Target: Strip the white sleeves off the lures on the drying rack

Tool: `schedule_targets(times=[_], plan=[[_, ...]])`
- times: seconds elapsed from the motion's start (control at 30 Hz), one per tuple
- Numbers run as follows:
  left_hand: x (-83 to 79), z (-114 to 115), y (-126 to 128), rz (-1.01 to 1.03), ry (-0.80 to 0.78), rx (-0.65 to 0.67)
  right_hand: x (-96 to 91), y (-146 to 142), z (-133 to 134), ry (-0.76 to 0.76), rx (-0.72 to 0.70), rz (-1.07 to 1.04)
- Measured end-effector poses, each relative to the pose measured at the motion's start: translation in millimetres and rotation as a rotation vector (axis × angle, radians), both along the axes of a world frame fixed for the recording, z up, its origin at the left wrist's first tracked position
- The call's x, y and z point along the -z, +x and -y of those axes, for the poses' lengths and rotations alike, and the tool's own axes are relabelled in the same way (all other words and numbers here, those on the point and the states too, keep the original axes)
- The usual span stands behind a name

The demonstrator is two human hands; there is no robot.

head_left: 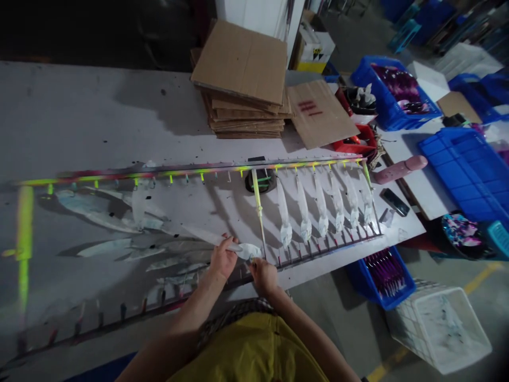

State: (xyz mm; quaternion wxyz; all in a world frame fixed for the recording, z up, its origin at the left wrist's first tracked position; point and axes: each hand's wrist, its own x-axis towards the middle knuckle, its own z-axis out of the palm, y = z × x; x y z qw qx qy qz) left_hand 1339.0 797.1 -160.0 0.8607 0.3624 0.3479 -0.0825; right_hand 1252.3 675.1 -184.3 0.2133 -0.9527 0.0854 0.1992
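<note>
A long, pale, fish-shaped piece (249, 250) lies between my two hands, its thin tail stretching off to the left. My left hand (224, 258) is closed around its narrower middle. At its broad end, the fingertips of my right hand (264, 276) are pinched together and touch it; any small part between them is hidden. Both hands are over the near side of a long frame (258, 199) with yellow-green paint and rows of small pegs. Several similar pale pieces (304, 212) are strung across the frame's right section. More loose ones (99, 212) lie to the left, overlapping.
Stacked cardboard sheets (242, 63) stand behind the frame. A dark round object (260, 183) sits under its far bar. To the right are a black phone-like object (395, 202), blue crates (385, 286) with purple pieces, and a white basket (441, 323) on the floor.
</note>
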Motion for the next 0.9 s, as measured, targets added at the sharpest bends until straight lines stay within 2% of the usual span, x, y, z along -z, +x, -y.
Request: schedule_targets(times=[0.33, 0.57, 0.67, 0.9], plan=[[-1.7, 6, -14, 0.047, -0.105, 0.023, -6.3, 3, -3, -0.010, -0.008, -0.035], [1.9, 7, -10, 0.060, -0.132, 0.075, -9.7, 13, -3, 0.011, -0.089, -0.075], [1.2, 10, -5, 0.078, -0.091, 0.119, -8.1, 14, -2, 0.028, -0.099, -0.087], [4.6, 17, -2, 0.192, 0.157, 0.269, 4.0, 19, -6, -0.019, -0.072, -0.110]])
